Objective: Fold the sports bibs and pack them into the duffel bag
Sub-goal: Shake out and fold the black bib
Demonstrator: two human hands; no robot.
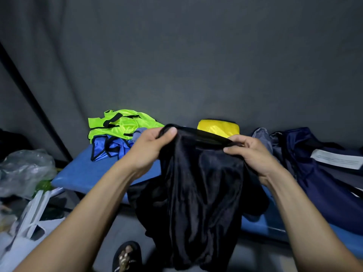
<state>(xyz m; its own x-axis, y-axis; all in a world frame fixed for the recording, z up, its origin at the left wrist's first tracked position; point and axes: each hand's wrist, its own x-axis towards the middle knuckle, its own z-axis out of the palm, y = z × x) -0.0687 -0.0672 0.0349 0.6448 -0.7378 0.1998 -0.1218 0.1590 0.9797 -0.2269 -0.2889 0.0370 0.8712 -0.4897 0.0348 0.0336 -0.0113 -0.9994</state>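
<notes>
No writing can be read anywhere. A white label (336, 158) lies on the navy duffel bag (322, 185), to the right of the right hand's fingers (238, 145); it carries faint grey lines of print, too blurred to make out. The sandal (127, 257) on the floor, below the left hand's fingers (167, 134), bears small pale lettering on its strap, also too small and blurred to read.

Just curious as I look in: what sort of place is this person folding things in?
Probably a sports changing or kit room, though I can't be sure. A blue padded bench stands against a grey curtain, with bright bibs piled on it and a navy duffel bag beside them.
</notes>
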